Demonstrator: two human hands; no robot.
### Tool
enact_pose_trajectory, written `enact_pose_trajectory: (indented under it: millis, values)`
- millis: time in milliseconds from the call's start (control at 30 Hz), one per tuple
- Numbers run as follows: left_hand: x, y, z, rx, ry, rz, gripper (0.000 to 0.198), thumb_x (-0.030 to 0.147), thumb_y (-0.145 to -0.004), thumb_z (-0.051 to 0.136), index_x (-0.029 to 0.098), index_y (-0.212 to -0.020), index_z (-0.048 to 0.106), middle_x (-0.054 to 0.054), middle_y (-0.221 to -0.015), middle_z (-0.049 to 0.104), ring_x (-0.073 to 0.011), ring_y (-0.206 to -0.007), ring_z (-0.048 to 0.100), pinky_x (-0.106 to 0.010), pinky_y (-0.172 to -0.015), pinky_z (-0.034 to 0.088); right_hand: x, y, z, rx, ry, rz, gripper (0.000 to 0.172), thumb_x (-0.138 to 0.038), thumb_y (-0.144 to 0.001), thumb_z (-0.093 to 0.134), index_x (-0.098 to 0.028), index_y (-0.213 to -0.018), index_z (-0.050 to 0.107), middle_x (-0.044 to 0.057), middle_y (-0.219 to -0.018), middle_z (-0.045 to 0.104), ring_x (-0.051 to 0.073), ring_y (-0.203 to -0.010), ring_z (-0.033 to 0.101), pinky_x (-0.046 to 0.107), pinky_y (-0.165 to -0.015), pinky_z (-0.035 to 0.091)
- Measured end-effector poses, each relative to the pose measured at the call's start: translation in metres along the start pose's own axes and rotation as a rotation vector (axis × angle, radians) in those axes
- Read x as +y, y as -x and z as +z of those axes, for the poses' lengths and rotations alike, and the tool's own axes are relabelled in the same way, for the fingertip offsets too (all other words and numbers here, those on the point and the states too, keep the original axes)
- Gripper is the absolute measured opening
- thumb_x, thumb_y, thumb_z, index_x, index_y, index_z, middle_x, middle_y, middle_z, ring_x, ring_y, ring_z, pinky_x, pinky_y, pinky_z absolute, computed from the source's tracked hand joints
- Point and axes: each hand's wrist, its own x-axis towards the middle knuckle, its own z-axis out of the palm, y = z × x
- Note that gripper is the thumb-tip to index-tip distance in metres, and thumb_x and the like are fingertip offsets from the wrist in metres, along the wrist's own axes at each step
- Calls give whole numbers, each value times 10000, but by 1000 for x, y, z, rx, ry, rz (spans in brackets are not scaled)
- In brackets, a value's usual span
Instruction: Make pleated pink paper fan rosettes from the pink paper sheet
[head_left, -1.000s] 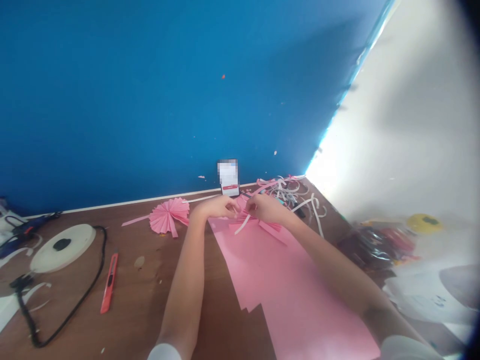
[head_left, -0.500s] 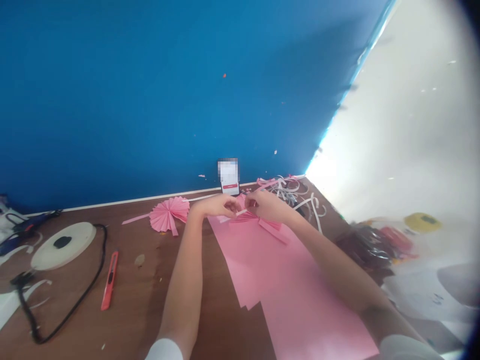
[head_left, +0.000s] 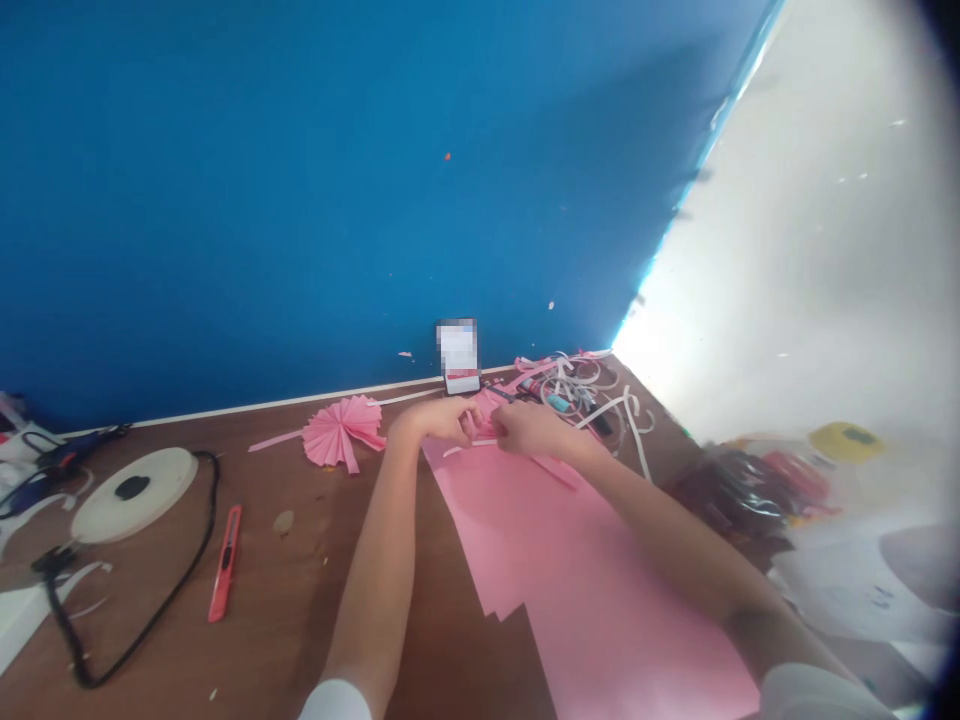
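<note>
Over the far end of a large pink paper sheet (head_left: 555, 560), my left hand (head_left: 450, 420) and my right hand (head_left: 529, 430) meet close together. Both are closed, with curled fingers. A thin white strip (head_left: 487, 442) runs between them, its ends gripped in the fingers. Pleated pink paper (head_left: 487, 400) lies beneath and behind the hands, mostly covered by them. A flat pink strip (head_left: 559, 472) sticks out below my right hand. Left of my left wrist rests a pink pleated paper fan (head_left: 341, 432) with paper tails.
A phone (head_left: 459, 355) leans on the blue wall. Tangled white strips (head_left: 574, 385) and small tools lie at the back right. To the left are a red box cutter (head_left: 225, 565), a round white disc (head_left: 135, 492) and a black cable (head_left: 169, 600). Plastic bags (head_left: 757, 480) stand right.
My hands have shifted slightly down, and my right hand has turned into a tighter fist. The white strip between them lies more level, and the pleated paper is more covered.
</note>
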Motion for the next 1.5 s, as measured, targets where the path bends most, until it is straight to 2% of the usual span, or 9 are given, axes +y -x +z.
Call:
enact_pose_trajectory:
  millis: [133, 267, 467, 700, 833, 1000, 1233, 1500]
  values:
    - [7, -2, 4, -22, -88, -5, 420, 184, -571, 635, 221, -985, 573, -15, -913, 655, -155, -719, 590, -222, -553, 386, -5, 0, 4, -37, 89, -5, 141, -109, -666, 543, -174, -733, 649, 135, -830, 689, 269, -773, 644, 286, -574, 371]
    - [16, -6, 8, -25, -176, -20, 322, 174, -560, 632, 206, -875, 573, -3, -852, 646, -146, -656, 567, -232, -518, 356, -2, -4, 13, -43, 142, -4, 145, -108, -655, 570, -161, -747, 668, 152, -833, 693, 270, -779, 652, 291, -602, 409]
    - [25, -4, 8, -85, -244, -72, 272, 214, -589, 624, 212, -843, 527, 25, -851, 642, -137, -704, 580, -219, -520, 362, -2, -7, 16, -160, 208, 41, 284, -143, -679, 557, -154, -933, 683, 139, -915, 692, 253, -865, 648, 277, -662, 453]
    - [21, -13, 12, -63, -316, -98, 268, 230, -589, 627, 213, -834, 521, 27, -834, 626, -143, -717, 582, -223, -545, 384, -10, -4, 14, -187, 227, 63, 346, -128, -722, 541, -167, -1041, 669, 140, -956, 693, 252, -908, 654, 275, -690, 470]
    - [16, -18, 15, -42, -272, -84, 307, 213, -591, 624, 216, -879, 517, 17, -889, 629, -147, -759, 600, -215, -579, 413, -8, -6, 18, -171, 237, 88, 354, -138, -741, 553, -169, -1079, 656, 144, -1010, 681, 241, -946, 645, 275, -740, 470]
    - [15, -18, 13, -76, -217, -71, 316, 164, -604, 585, 216, -907, 511, 20, -925, 642, -134, -781, 605, -204, -599, 437, -7, -5, 15, -118, 291, 91, 329, -129, -735, 558, -139, -1046, 666, 175, -1047, 664, 269, -981, 631, 318, -783, 471]
    - [14, -16, 12, -96, -210, -40, 340, 130, -592, 564, 220, -919, 529, 23, -925, 649, -137, -774, 610, -194, -556, 434, -7, 0, 12, -66, 327, 36, 299, -91, -697, 529, -128, -955, 677, 156, -953, 687, 289, -909, 648, 329, -719, 479]
    - [10, -11, 7, -103, -174, 4, 423, 196, -629, 612, 232, -1037, 504, -11, -1047, 616, -152, -864, 613, -213, -631, 484, 0, 9, 4, -56, 333, 19, 311, -80, -722, 481, -119, -977, 654, 186, -977, 679, 279, -929, 647, 317, -740, 458]
